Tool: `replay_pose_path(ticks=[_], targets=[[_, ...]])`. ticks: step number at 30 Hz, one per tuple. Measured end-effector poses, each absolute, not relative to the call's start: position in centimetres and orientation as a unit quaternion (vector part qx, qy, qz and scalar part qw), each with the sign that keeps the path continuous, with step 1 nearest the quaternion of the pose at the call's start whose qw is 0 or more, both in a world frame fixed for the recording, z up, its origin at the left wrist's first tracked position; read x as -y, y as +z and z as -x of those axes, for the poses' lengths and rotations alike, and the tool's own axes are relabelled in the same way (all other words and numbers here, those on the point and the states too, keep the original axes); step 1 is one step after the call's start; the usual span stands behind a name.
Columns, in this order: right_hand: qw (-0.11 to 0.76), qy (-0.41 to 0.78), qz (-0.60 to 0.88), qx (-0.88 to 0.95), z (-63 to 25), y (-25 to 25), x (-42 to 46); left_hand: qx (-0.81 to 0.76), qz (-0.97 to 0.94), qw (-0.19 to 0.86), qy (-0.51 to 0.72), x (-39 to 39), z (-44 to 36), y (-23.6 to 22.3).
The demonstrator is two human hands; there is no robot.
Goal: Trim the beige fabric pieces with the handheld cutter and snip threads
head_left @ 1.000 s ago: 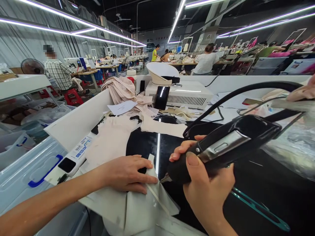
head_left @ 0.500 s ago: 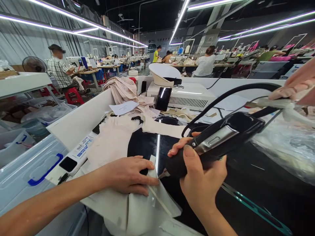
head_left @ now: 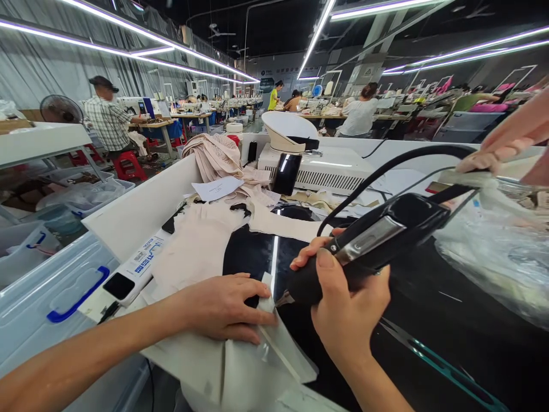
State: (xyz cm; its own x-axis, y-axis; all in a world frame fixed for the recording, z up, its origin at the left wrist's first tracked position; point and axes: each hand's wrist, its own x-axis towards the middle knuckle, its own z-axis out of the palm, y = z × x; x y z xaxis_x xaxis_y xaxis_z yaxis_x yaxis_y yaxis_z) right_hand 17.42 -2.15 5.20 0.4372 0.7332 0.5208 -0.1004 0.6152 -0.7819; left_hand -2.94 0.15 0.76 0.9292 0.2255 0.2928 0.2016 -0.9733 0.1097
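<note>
My left hand (head_left: pixel 231 306) lies flat with fingers apart on a pale fabric piece (head_left: pixel 184 246). Its fingertips press a narrow whitish strip (head_left: pixel 278 349) near the edge of a glossy black surface (head_left: pixel 249 252). Wrapped round the body of a black corded hand tool with a silver lever (head_left: pixel 369 243), my right hand (head_left: pixel 347 297) has its thumb beside the lever. The tool's narrow tip (head_left: pixel 285 297) points left and down, close to my left fingertips. Whether the tip touches the strip cannot be made out.
Another hand (head_left: pixel 493 154) is at the tool's cable, upper right. A phone (head_left: pixel 286 173) leans against a white vented box (head_left: pixel 326 166). Teal-handled tool (head_left: pixel 454 366) lies lower right, below a clear plastic bag (head_left: pixel 506 257). Folded fabric (head_left: pixel 214 154) is piled behind.
The tool and my right hand have shifted slightly left. The other hand has moved a little left too. My left hand stays pressed on the fabric.
</note>
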Motion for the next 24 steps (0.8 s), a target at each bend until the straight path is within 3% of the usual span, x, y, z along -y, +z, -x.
replay_pose_path(ticks=[12, 19, 24], targets=[[0.783, 0.272, 0.326, 0.455, -16.9, 5.1, 1.2, -0.11, -0.976, 0.078, 0.172, 0.0, 3.5, 0.5], [0.77, 0.25, 0.342, 0.478, -19.5, 5.7, 1.3, -0.224, -0.937, 0.205, 0.172, 0.7, 3.4, 1.2], [0.731, 0.206, 0.422, 0.494, -22.9, 6.0, 1.7, -0.276, -0.927, 0.179, 0.182, 0.7, 2.1, 0.8]])
